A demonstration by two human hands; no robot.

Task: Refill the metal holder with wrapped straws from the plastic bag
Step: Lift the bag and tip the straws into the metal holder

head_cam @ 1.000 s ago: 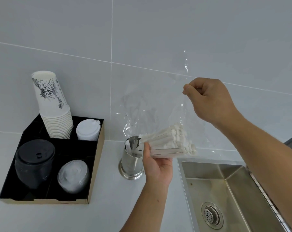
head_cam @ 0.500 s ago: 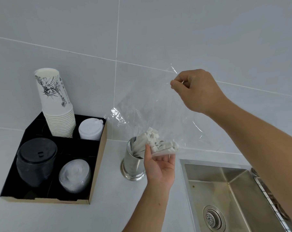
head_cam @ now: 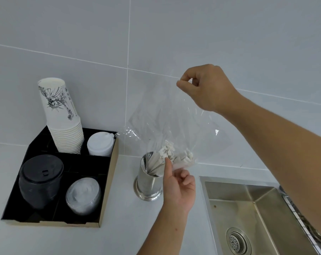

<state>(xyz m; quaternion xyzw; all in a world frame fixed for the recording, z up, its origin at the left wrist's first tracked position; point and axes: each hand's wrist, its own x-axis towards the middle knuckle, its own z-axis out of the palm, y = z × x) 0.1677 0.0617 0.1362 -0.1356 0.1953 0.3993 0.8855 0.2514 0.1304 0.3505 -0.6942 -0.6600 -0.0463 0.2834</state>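
Plastic bag (head_cam: 167, 115) over holder (head_cam: 149, 178) (metal)

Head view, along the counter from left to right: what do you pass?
Black tray with the paper cup stack → metal holder with wrapped straws going in → left hand → steel sink.

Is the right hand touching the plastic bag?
Touching. The head view shows the right hand pinching the bag's top corner between thumb and finger, holding it up.

Right hand (head_cam: 207, 87) raised, pinching; left hand (head_cam: 179, 188) lower (fingers curled).
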